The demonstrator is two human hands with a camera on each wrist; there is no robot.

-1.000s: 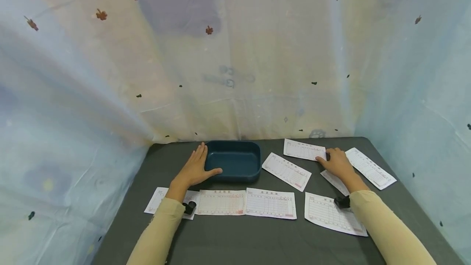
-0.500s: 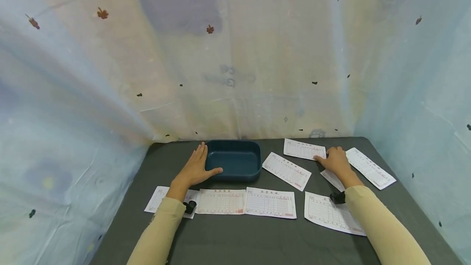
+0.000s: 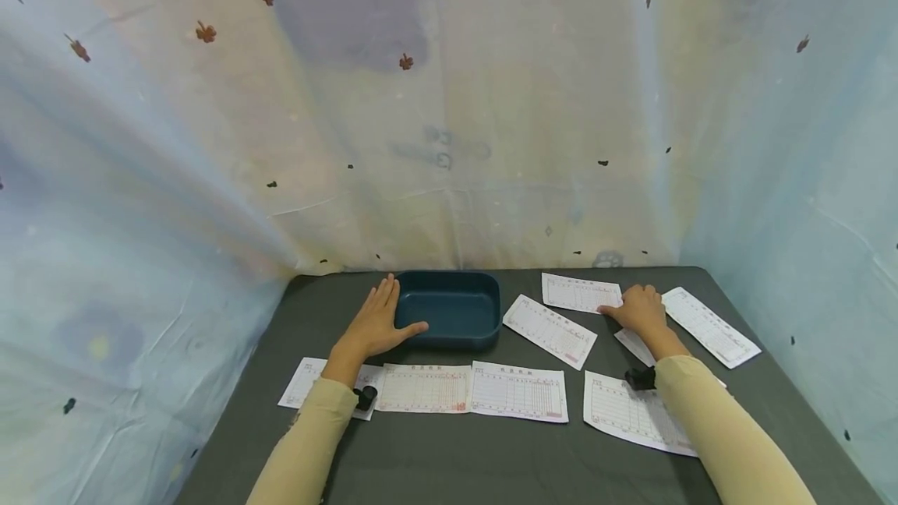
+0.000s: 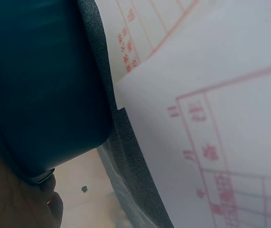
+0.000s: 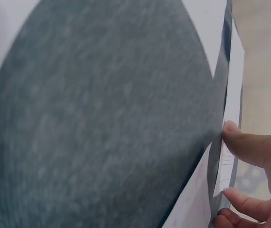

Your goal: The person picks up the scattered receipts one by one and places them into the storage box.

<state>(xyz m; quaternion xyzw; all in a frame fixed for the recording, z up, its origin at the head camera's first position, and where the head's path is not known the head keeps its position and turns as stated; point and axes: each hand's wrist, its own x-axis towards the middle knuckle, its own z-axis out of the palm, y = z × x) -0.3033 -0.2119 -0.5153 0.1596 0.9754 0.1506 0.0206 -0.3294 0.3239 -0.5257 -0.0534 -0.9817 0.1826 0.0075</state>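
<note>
- The person's left hand (image 3: 374, 327) lies with straight fingers along the left side of a dark teal tray (image 3: 452, 306), the thumb stretched over the rim; it is not clenched.
- The right hand (image 3: 641, 312) has bent fingers; its thumb and forefinger touch the right end of the far slip (image 3: 578, 292), but whether they really grip it I cannot tell.
- This far slip lies flat near the back edge of the grey tabletop (image 3: 449, 466), to the right of the tray.
- Between tray and right hand, a slanted slip (image 3: 550, 330) lies; to the right of this hand is another slip (image 3: 712, 326).
- The right forearm partly covers two more printed papers (image 3: 627, 414).
- In front of the tray, three forms (image 3: 424, 389) lie in a row.
</note>
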